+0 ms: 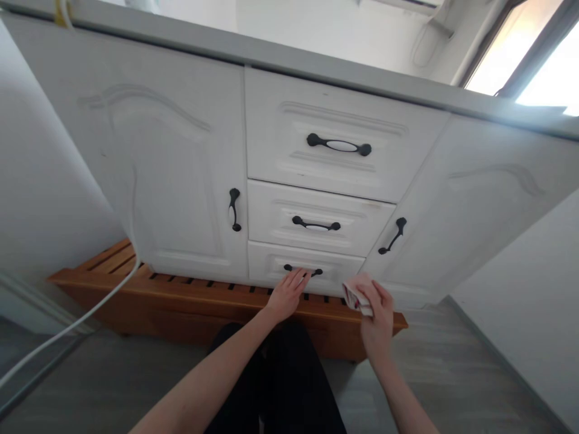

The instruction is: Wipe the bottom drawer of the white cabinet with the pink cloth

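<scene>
My left hand (286, 296) is at the bottom drawer (262, 259), its fingers curled over the black drawer handle (318, 272) and covering the middle of it. In my right hand (379, 313) is a folded pink-and-white cloth (355, 290), pinched between thumb and fingers. The cloth is held out in front of the lower right of the white cabinet, beside the bottom drawer. All three drawers look closed. Above the bottom one sit the middle drawer handle (315, 225) and the top drawer handle (339, 145), both black with a white centre.
Cabinet doors flank the drawers, with a left door handle (234, 210) and a right door handle (392, 235). A slatted wooden bench (181, 310) stands along the cabinet's base, before my knees. A white cable (102, 302) hangs at the left. Walls close off both sides.
</scene>
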Tool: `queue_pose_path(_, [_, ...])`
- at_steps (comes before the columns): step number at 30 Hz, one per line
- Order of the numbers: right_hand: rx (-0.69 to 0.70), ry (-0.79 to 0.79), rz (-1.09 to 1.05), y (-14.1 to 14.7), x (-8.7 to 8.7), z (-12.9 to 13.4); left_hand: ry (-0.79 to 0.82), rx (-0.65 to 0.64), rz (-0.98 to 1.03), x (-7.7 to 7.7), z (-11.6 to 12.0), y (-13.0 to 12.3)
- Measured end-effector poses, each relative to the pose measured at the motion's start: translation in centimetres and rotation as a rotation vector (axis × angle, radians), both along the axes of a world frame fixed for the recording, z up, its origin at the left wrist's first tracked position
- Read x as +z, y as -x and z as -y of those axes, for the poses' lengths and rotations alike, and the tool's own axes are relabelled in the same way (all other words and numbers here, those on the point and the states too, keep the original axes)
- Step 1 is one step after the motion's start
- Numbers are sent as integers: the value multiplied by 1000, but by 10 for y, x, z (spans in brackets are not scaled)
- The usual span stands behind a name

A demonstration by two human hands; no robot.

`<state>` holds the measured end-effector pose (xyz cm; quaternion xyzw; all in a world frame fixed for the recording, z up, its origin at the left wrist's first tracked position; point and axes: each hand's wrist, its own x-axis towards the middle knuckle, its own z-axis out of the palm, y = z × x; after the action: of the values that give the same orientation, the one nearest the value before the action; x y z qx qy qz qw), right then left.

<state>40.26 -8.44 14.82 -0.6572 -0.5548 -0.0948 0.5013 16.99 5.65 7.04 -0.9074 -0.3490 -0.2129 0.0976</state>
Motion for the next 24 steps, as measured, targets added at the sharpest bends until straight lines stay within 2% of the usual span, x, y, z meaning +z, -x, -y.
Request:
queue_pose_path(2, [-13, -14, 158, -17, 10, -40, 32, 78, 19, -17, 20, 17])
queue_pose_path(5, [-55, 15, 330, -33, 5, -82, 132, 235, 39, -68, 70, 41])
queue_pose_path(8, [-99, 15, 403, -29, -7, -96, 527, 446, 116, -129, 129, 45])
queue_pose_path(10, [-99, 14, 419, -17, -9, -96, 869, 510, 208, -158, 158, 37])
queue_pose_path(11, [-94, 17, 422, -8, -8, -96, 956, 511, 229, -166, 167, 31])
queue_pose_path(14, [-40, 78, 453, 31, -1, -100, 1126, 486, 270, -175, 170, 22])
queue_pose_path(20, [45, 226, 548, 137, 7, -138, 1441, 520, 387, -168, 133, 40])
queue_pose_path(24, [233, 219, 644, 200, 16, -169, 1540, 578, 566, -170, 129, 50])
